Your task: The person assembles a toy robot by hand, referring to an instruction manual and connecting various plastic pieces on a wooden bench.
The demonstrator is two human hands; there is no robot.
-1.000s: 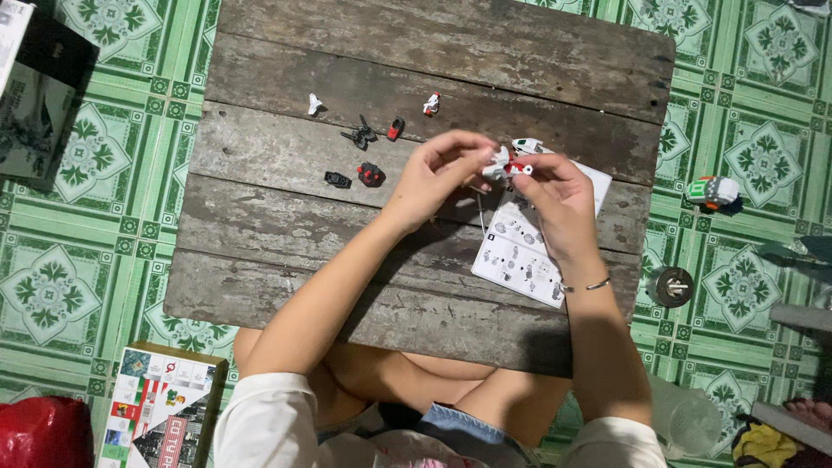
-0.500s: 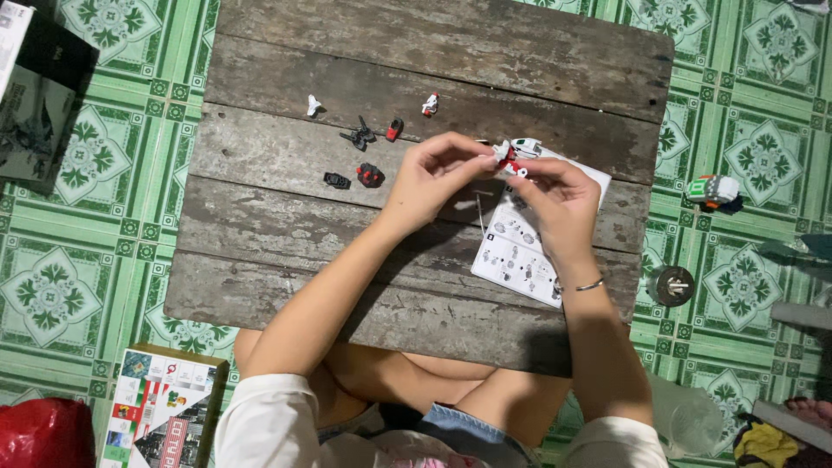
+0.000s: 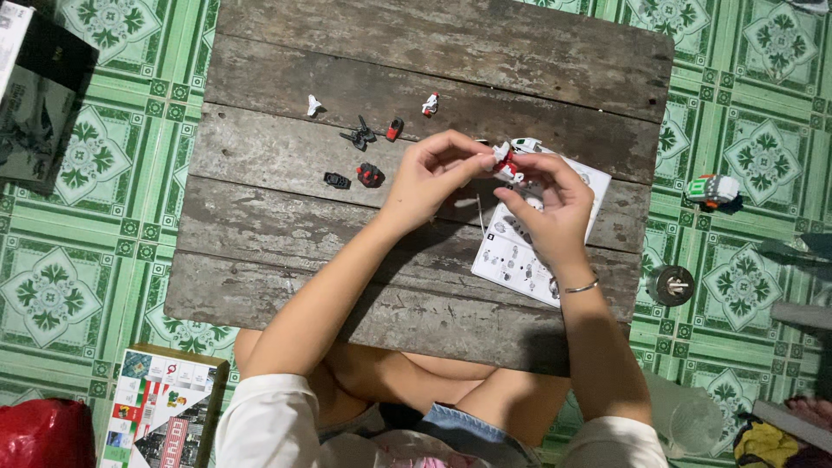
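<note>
Between both hands' fingers (image 3: 475,161) — red-white toy piece (image 3: 504,161)

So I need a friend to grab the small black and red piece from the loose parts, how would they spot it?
On the weathered wooden table, look left of the left hand at the scattered small parts. The black and red piece lies nearest that hand, in the lower pair. Its neighbour, the flat black piece, has no red.
</note>
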